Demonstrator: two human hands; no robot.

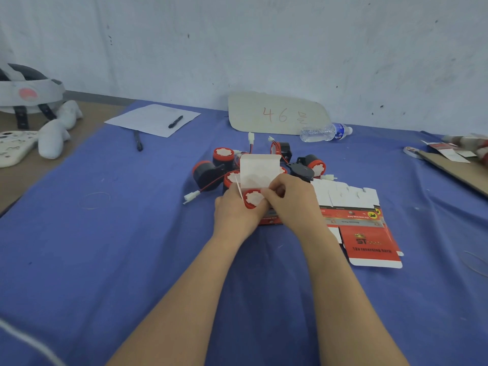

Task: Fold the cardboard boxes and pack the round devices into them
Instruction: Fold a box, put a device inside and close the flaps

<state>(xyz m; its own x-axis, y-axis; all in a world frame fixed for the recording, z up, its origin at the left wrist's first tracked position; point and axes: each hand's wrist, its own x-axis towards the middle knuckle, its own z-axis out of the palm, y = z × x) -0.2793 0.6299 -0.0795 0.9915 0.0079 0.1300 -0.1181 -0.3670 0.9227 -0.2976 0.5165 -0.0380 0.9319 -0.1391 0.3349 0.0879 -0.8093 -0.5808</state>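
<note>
A small red cardboard box (260,170) stands open at the table's middle, its white lid flap raised. A round device with a red rim and white face (253,198) sits in the box's mouth. My left hand (235,210) grips the box from the left side. My right hand (290,199) pinches the box's right edge beside the device, fingers curled. Behind the box lie several loose round devices (223,154) with red wires and white plugs. Flat unfolded red and white boxes (367,233) lie to the right.
A blue cloth (132,233) covers the table. At the back are a cardboard sign (277,114), a water bottle (324,132), a paper sheet (151,118) with a pen (175,122), and a second pen (137,140). A headset (26,93) sits far left; cardboard (454,167) far right.
</note>
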